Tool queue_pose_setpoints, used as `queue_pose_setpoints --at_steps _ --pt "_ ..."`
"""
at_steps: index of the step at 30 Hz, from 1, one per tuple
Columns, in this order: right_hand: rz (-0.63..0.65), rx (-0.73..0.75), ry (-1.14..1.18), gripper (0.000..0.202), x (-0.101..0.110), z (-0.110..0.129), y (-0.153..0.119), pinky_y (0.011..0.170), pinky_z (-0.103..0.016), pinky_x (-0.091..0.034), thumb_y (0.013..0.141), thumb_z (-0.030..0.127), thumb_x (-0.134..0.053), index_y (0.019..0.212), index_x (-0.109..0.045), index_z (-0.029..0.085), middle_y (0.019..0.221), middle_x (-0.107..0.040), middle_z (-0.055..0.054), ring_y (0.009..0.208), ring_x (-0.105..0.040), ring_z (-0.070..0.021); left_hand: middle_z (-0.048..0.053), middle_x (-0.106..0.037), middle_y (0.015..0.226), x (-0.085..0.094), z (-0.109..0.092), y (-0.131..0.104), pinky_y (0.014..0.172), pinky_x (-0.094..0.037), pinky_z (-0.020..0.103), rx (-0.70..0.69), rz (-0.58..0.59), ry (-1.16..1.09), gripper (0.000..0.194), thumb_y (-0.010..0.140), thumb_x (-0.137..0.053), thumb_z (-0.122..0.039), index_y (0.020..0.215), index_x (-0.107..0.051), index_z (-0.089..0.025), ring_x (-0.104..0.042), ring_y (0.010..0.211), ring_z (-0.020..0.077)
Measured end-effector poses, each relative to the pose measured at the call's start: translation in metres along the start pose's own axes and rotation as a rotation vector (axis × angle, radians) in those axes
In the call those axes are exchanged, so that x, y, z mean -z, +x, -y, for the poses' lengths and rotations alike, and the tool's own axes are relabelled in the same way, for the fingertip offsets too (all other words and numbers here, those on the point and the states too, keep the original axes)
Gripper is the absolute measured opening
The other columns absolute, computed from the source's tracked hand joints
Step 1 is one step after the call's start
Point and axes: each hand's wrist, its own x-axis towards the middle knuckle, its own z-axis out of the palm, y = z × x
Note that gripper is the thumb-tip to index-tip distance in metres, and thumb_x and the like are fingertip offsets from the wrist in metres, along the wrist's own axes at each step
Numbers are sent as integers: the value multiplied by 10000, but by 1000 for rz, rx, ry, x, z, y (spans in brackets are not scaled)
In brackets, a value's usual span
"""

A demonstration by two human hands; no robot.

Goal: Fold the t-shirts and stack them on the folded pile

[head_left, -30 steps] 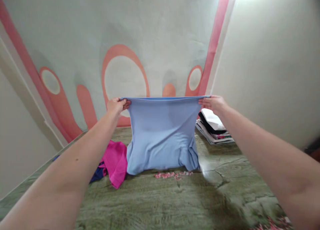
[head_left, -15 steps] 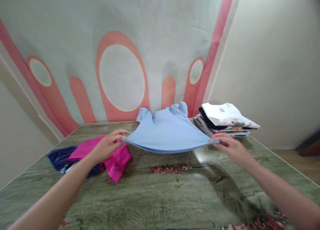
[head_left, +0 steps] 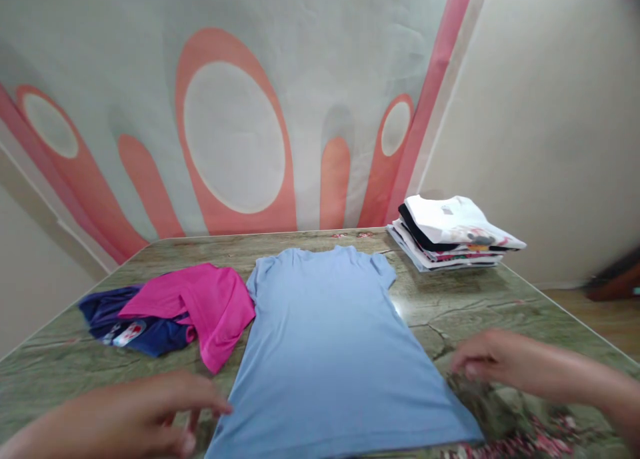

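Note:
A light blue T-shirt (head_left: 325, 352) lies spread on the table, its neck towards the wall and its hem nearest me. By the lower left edge of the shirt is my left hand (head_left: 160, 409), fingers apart and holding nothing. It is blurred, so I cannot tell whether a fingertip touches the cloth. My right hand (head_left: 500, 359) hovers to the right of the shirt, clear of it. Its fingers are loosely bent with nothing between them.
A pink garment (head_left: 215, 312) lies crumpled over a navy blue one (head_left: 150, 336) on the left of the table (head_left: 450, 292). At the back right stands a stack of folded shirts (head_left: 445, 236), a white one on top. A wall with coral shapes rises behind.
The blue T-shirt has come down from being held up by its hem and now lies flat, nearer me. Both hands have let go of it and moved apart, closer to me.

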Motion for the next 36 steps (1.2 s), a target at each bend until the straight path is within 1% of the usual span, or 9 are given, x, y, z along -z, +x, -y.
queue_pose_setpoints --at_steps 2,5,7,11,14,20,26,32,36 --pt "-127 68 -59 240 23 20 38 760 -312 -490 853 332 -528 928 -754 304 918 -738 -27 843 -664 -228 -44 -721 1069 32 -5 30 794 -555 345 142 75 -86 379 804 -631 -332 1152 -652 -481 -687 936 244" --pt "-286 137 -61 260 49 46 123 773 -292 -484 855 299 -521 989 -740 256 896 -742 -23 834 -663 -218 62 -722 998 74 -2 109 715 -554 364 270 -202 -213 304 810 -623 -342 1086 -723 -261 -678 879 279" --pt "-440 0 -75 256 58 58 182 756 -268 -477 869 263 -498 951 -737 220 893 -743 -36 818 -660 -203 95 -714 934 89 10 168 632 -542 324 382 -445 -313 275 829 -611 -286 1054 -712 -166 -674 820 256" --pt "-599 -124 -113 300 55 65 269 828 -310 -450 918 286 -446 977 -708 153 1006 -722 -129 941 -636 -242 98 -627 1136 84 47 258 783 -539 369 446 -670 -218 293 947 -516 -306 1175 -603 -144 -625 983 229" --pt "-658 -180 -132 307 42 55 301 855 -344 -438 926 327 -451 977 -698 151 1030 -709 -143 975 -622 -256 90 -590 1203 64 71 292 905 -498 415 470 -746 -116 282 941 -548 -322 1168 -597 -162 -589 1062 234" --pt "-692 -103 -129 249 25 26 326 933 -426 -394 811 332 -625 998 -697 184 1103 -674 -115 1078 -562 -297 173 -582 1260 31 107 298 1009 -348 478 553 -870 70 331 915 -482 -249 1203 -618 -158 -485 1215 329" --pt "-674 56 -34 226 25 18 327 883 -248 -421 820 140 -478 954 -655 183 1017 -691 -27 981 -602 -158 132 -634 1145 28 124 292 945 -383 455 622 -856 172 350 897 -497 -438 1102 -684 -225 -522 1128 323" --pt "-680 -37 -24 391 19 27 331 696 -243 -436 947 409 -324 881 -635 181 805 -689 -35 767 -623 -170 103 -633 1115 20 119 298 921 -387 449 622 -835 292 315 862 -542 -494 1010 -695 -262 -520 1108 317" --pt "-689 -151 -100 467 16 38 336 671 -273 -406 881 584 -420 813 -662 190 786 -683 -69 772 -613 -211 77 -657 1099 21 117 298 910 -391 410 593 -829 286 199 870 -558 -374 975 -679 -256 -545 1088 280"
